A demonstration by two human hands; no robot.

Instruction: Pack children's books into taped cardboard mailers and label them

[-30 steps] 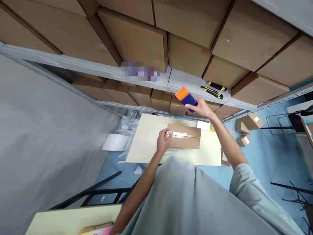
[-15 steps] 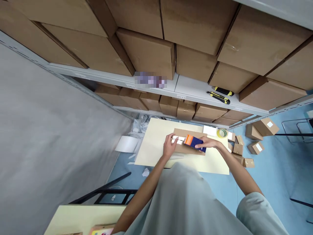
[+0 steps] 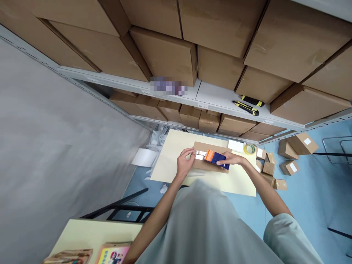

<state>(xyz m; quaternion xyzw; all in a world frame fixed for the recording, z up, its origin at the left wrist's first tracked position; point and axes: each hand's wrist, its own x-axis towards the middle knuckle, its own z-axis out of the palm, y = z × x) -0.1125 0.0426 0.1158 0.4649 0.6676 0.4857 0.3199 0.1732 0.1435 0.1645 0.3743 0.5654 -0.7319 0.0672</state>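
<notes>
Both hands rest on the cardboard box (image 3: 210, 167): right hand (image 3: 230, 158) grips tape dispenser (image 3: 216, 158), left hand (image 3: 184, 163) pinches tape.

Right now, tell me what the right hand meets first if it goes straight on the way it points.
Probably the left hand. The right hand points its tape dispenser along the box top toward it; height is hard to judge.
</notes>
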